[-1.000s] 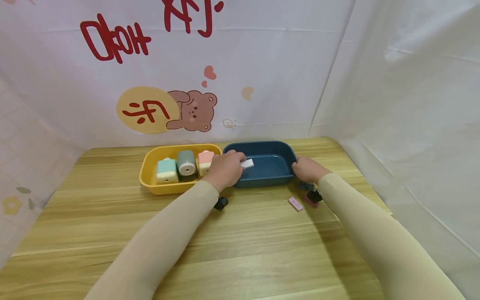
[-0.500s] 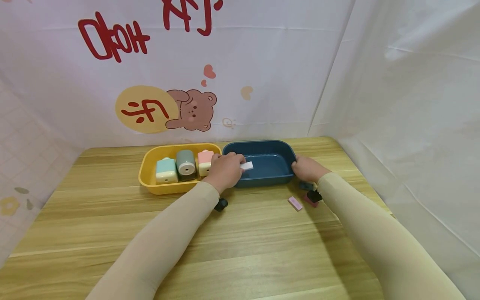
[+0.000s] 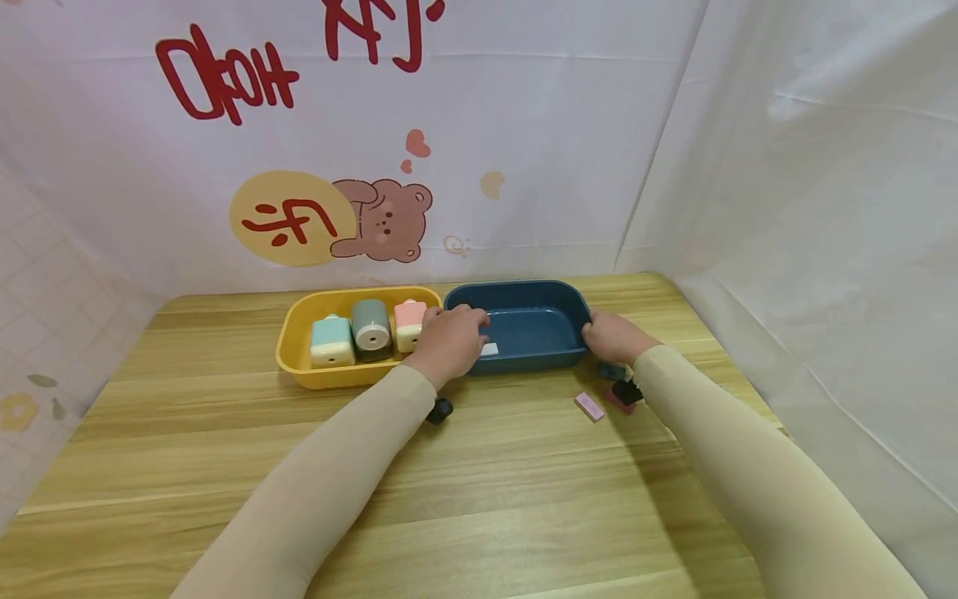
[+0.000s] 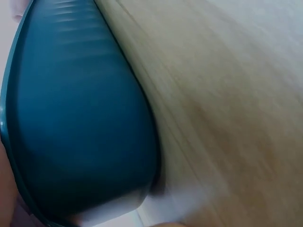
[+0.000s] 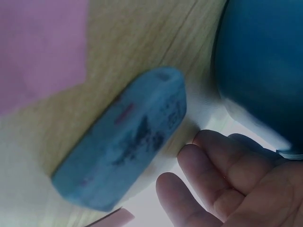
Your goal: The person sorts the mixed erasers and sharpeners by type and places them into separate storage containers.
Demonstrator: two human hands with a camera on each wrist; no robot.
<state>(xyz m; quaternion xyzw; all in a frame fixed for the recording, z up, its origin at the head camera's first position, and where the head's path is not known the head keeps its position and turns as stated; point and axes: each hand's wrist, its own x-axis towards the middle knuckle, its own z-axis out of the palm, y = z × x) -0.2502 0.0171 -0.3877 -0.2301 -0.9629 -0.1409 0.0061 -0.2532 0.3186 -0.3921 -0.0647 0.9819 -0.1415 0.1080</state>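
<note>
While the left hand's grip hangs relaxed over the blue tray, its fingers loosely bent, the white block lies inside just beside them; whether they touch it, I cannot tell. The right hand's grip is narrow, pinching the tray's right rim. Dark print on the blue-grey block, lying on the counter near that hand, reads clearly only from the right wrist; the head view shows a small dark shape.

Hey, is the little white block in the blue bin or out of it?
In. The head view shows the white block inside the blue bin, by its near wall, close to the left hand.
</note>
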